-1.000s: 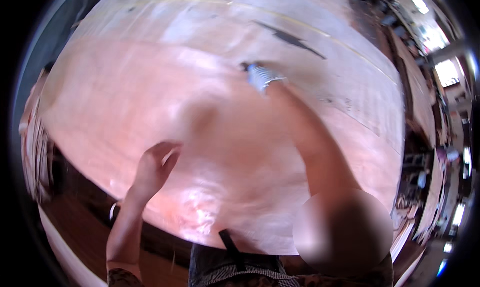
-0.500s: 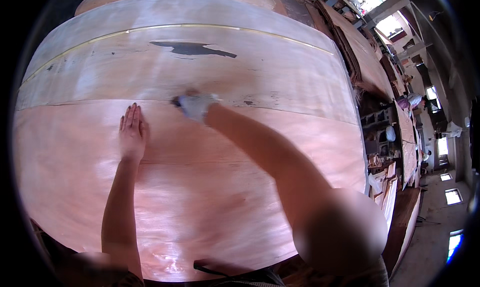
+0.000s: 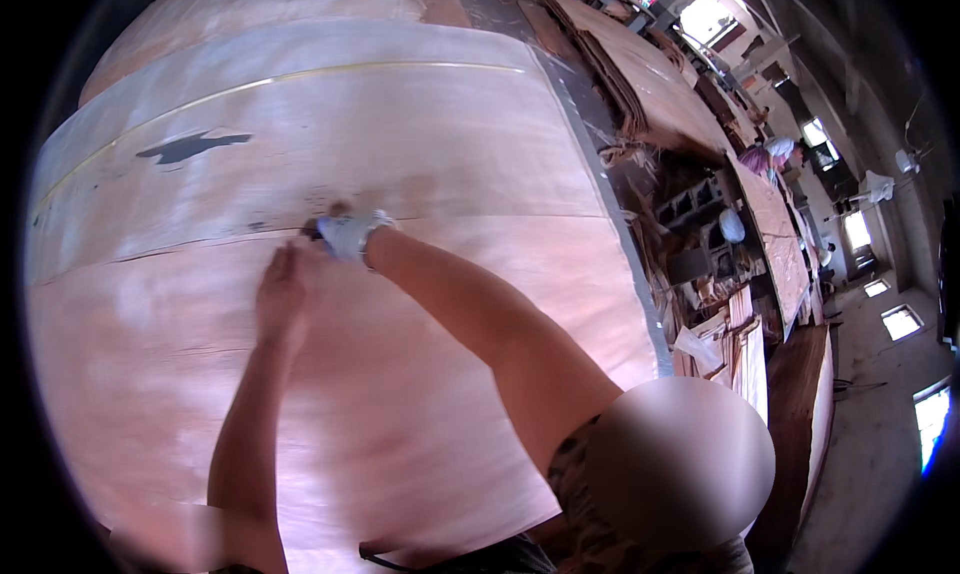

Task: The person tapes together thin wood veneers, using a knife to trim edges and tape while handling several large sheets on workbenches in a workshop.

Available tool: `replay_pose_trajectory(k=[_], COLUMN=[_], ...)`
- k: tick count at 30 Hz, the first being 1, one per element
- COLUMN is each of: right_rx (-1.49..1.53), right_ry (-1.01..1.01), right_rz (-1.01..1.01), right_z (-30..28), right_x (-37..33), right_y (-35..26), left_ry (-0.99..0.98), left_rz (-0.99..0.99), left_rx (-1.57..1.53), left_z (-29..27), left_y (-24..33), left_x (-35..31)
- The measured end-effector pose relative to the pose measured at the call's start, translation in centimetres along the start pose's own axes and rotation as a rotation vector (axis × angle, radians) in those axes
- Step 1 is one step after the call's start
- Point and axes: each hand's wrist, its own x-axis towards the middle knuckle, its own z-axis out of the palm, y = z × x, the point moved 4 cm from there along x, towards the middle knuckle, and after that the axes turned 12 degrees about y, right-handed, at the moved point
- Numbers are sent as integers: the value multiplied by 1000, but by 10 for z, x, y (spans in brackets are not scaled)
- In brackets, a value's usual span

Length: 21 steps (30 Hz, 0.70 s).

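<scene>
A wide sheet of pinkish wood veneer (image 3: 450,314) lies in front of me, its far edge meeting a paler sheet (image 3: 450,144) along a seam. My left hand (image 3: 282,296) is on the pink sheet just below the seam, bare, with its fingers stretched out and somewhat blurred. Close by to the right, my right hand (image 3: 350,236) wears a whitish glove and is closed at the seam. A small dark thing (image 3: 312,230) shows at its fingertips, too smeared to name.
A dark, ragged hole (image 3: 195,147) and a narrow yellowish strip (image 3: 300,75) mark the pale sheet. To the right are stacked veneer sheets (image 3: 650,74), grey hollow blocks (image 3: 690,204) and torn scraps (image 3: 725,344). A person (image 3: 770,156) is farther off.
My view has shifted to the right, so the sheets and hole sit farther left. Along the seam my two hands are now farther right on the sheets and closer together.
</scene>
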Motion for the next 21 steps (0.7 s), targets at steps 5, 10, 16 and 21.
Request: replay_pose_trajectory(k=[5,10,16,21], right_rx=[71,-61,-194,-504], right_ry=[-35,-25,-15,-210], right_rz=[113,54,343,487], right_z=[3,-17,-27,-11], right_x=[-50,-164,-300,-441], right_y=[126,280,438,524], left_ry=[3,-25,-68,-74], left_rz=[7,-73,-128,-192], left_rx=[68,86,43,-29], left_z=[-1,-10,-14,-8], left_y=[-2,-14,-5,-10], left_x=[5,-4,-1,1])
